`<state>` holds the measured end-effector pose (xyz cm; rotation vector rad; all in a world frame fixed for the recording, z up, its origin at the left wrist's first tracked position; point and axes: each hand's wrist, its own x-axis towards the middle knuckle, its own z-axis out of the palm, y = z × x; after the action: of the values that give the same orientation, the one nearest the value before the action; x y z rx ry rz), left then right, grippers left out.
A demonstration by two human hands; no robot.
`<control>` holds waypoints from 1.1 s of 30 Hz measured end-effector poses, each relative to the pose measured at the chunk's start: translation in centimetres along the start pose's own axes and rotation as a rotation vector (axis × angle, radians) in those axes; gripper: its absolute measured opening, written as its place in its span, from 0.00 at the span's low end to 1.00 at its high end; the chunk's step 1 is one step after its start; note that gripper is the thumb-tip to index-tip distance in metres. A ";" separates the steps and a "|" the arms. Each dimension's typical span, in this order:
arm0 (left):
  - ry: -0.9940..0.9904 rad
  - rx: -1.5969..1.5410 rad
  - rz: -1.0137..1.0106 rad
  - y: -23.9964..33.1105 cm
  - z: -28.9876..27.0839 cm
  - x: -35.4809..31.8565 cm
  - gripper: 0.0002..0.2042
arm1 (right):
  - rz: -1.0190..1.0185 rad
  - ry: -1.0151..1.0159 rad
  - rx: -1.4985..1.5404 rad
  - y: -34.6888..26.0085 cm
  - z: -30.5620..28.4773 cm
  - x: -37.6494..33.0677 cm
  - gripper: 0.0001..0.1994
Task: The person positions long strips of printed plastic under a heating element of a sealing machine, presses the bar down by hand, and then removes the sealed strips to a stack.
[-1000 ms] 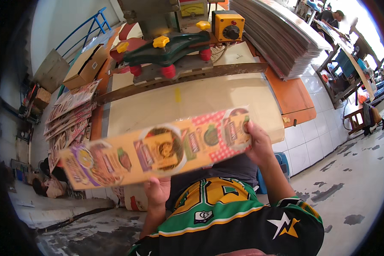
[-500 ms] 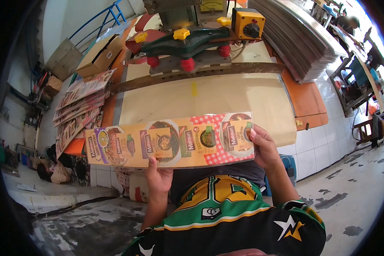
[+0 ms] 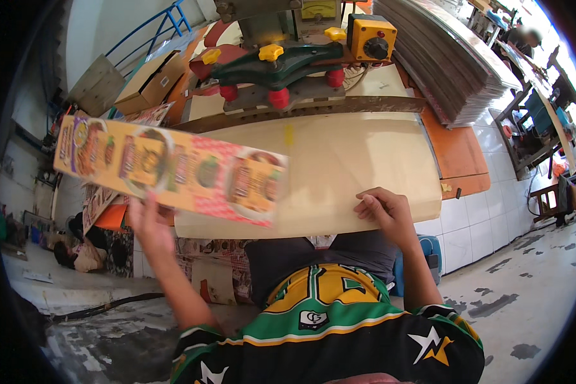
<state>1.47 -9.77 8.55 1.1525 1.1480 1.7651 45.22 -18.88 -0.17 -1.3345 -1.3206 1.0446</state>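
Beneath and beyond the right fingers, I see the cream work surface [image 3: 345, 160] spread wide. The long printed panel [image 3: 192, 169], blurred, slants above it, reaching left and right past the left fingertips; half a second ago it lay level between both hands, and now it has swung leftward. The left hand [image 3: 150, 227] grasps its near edge. The right hand [image 3: 388, 210] has released it, fingers loosely curled; I cannot tell whether they touch the surface.
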 end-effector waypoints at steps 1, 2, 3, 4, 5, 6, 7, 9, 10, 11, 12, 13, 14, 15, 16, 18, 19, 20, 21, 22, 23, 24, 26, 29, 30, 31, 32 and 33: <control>-0.023 -0.005 -0.006 -0.4 -3.0 3.6 0.23 | -0.011 -0.007 -0.009 0.1 -0.2 0.1 0.13; -0.045 -0.011 -0.013 -0.8 -6.0 7.1 0.23 | -0.022 -0.014 -0.018 0.2 -0.3 0.2 0.12; -0.001 -0.018 0.003 -0.4 -6.4 9.7 0.22 | -0.030 -0.013 -0.031 0.3 -0.3 0.3 0.12; 0.042 -0.024 0.020 0.1 -6.7 12.3 0.21 | -0.032 -0.009 -0.034 0.3 -0.3 0.3 0.12; 0.068 -0.001 0.019 0.0 -9.4 15.5 0.20 | -0.039 -0.013 -0.032 0.2 -0.2 0.3 0.11; 0.096 0.019 0.018 -0.7 -12.4 18.8 0.20 | -0.046 -0.018 -0.034 0.1 -0.1 0.3 0.11; 0.155 0.036 0.011 -1.2 -14.6 21.7 0.20 | -0.044 -0.024 -0.031 0.0 0.0 0.4 0.11; 0.272 0.067 -0.008 -2.1 -17.0 25.9 0.21 | -0.038 -0.035 -0.028 -0.1 0.1 0.5 0.11; 0.295 0.104 -0.050 -2.8 -16.1 27.1 0.21 | -0.035 -0.030 -0.035 -0.1 -0.1 0.5 0.11; 0.320 0.142 -0.092 -3.4 -15.5 28.0 0.21 | -0.032 -0.026 -0.042 -0.1 -0.2 0.4 0.11; 0.346 0.180 -0.136 -4.3 -14.9 28.9 0.21 | -0.027 -0.024 -0.050 -0.1 -0.3 0.4 0.11; 0.324 0.205 -0.203 -4.5 -16.0 30.1 0.21 | -0.023 -0.033 -0.048 -0.1 -0.4 0.4 0.11; 0.270 0.191 -0.204 -5.0 -17.1 30.9 0.21 | -0.018 -0.043 -0.047 -0.2 -0.4 0.5 0.11; 0.220 0.182 -0.200 -5.5 -18.9 32.0 0.21 | -0.017 -0.058 -0.038 -0.2 -0.5 0.6 0.11; 0.164 0.169 -0.201 -6.3 -19.6 32.8 0.21 | -0.008 -0.064 -0.035 -0.3 -0.6 0.6 0.11; 0.262 0.224 -0.255 -7.6 -19.0 34.0 0.21 | 0.012 -0.070 -0.038 -0.4 -0.6 0.5 0.11; 0.272 0.203 -0.238 -7.7 -19.1 34.3 0.20 | 0.007 -0.074 -0.032 -0.4 -0.6 0.5 0.11; 0.284 0.183 -0.218 -7.4 -19.5 34.5 0.20 | 0.001 -0.080 -0.025 -0.4 -0.7 0.5 0.11; 0.328 0.203 -0.228 -8.3 -18.3 34.5 0.20 | 0.006 -0.072 -0.031 -0.3 -0.7 0.5 0.11; 0.371 0.223 -0.238 -9.3 -16.7 34.3 0.19 | 0.017 -0.064 -0.046 -0.3 -0.8 0.5 0.11; 0.413 0.243 -0.249 -10.1 -15.2 34.0 0.19 | 0.028 -0.056 -0.061 -0.3 -0.8 0.5 0.11; 0.428 0.260 -0.224 -9.8 -15.7 34.0 0.18 | 0.029 -0.062 -0.061 -0.4 -0.8 0.5 0.11; 0.452 0.293 -0.178 -9.8 -16.4 34.1 0.16 | 0.004 -0.073 -0.053 -0.4 -0.8 0.6 0.11; 0.465 0.241 -0.167 -10.1 -18.0 34.9 0.14 | -0.019 -0.083 -0.042 -0.2 -0.8 0.6 0.11; 0.454 0.245 -0.172 -10.2 -18.4 35.2 0.13 | -0.024 -0.083 -0.040 -0.1 -0.8 0.6 0.11; 0.445 0.249 -0.176 -10.2 -18.8 35.5 0.12 | -0.019 -0.082 -0.038 -0.1 -0.9 0.5 0.11; 0.437 0.254 -0.179 -10.1 -19.3 35.8 0.12 | -0.014 -0.082 -0.035 -0.2 -0.9 0.5 0.10; 0.432 0.300 -0.195 -9.8 -19.8 36.0 0.12 | -0.012 -0.083 -0.029 -0.2 -0.9 0.5 0.10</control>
<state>-28.23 20.09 5.85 0.8010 1.7672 1.7765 46.12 -18.48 0.26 -1.3149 -1.4085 1.0862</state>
